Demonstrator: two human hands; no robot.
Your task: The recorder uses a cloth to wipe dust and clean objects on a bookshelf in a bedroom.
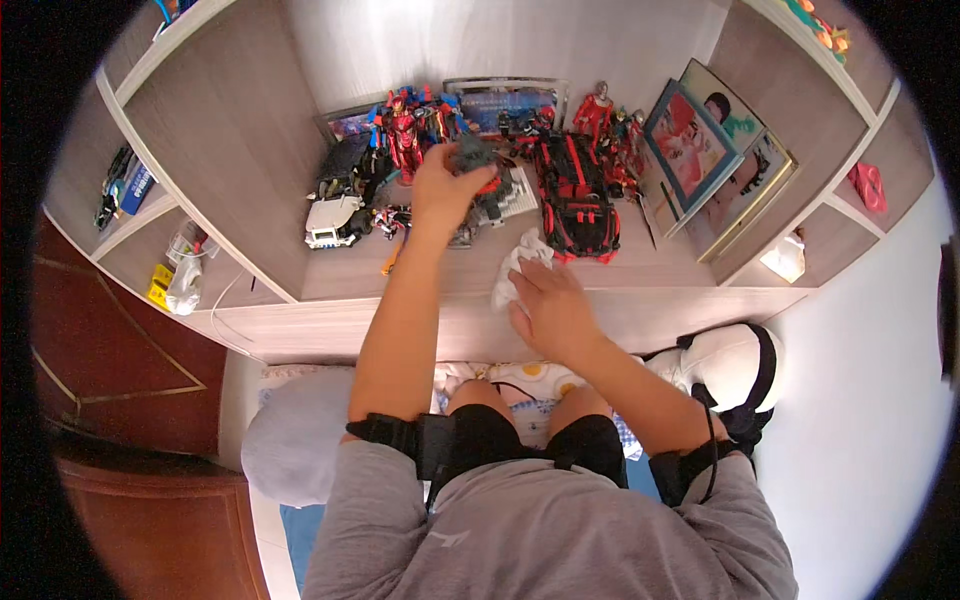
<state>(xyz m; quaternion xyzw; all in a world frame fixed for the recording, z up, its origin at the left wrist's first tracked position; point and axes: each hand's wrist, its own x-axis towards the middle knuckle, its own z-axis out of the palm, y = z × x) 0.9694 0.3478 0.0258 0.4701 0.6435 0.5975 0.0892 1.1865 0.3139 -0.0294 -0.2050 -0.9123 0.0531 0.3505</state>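
Note:
My left hand (447, 187) grips a dark grey toy piece (474, 154) between thumb and fingers, above the middle of the shelf. My right hand (555, 304) is on a crumpled white cloth (525, 262) near the shelf's front edge; its palm side is hidden. Just beyond the right hand stands a black and red toy car (577, 195). A light grey building-brick plate (519, 193) with dark parts on it lies between the two hands. Behind my left hand is a red robot figure (403, 139), and a white toy vehicle (334, 221) stands to its left.
Framed pictures (694, 146) lean against the right partition, beside several red figures (594, 112). A framed picture (510, 109) stands at the back. An orange toy part (391, 259) lies near the left forearm. Side compartments hold a yellow box (159, 286) and a red item (868, 187).

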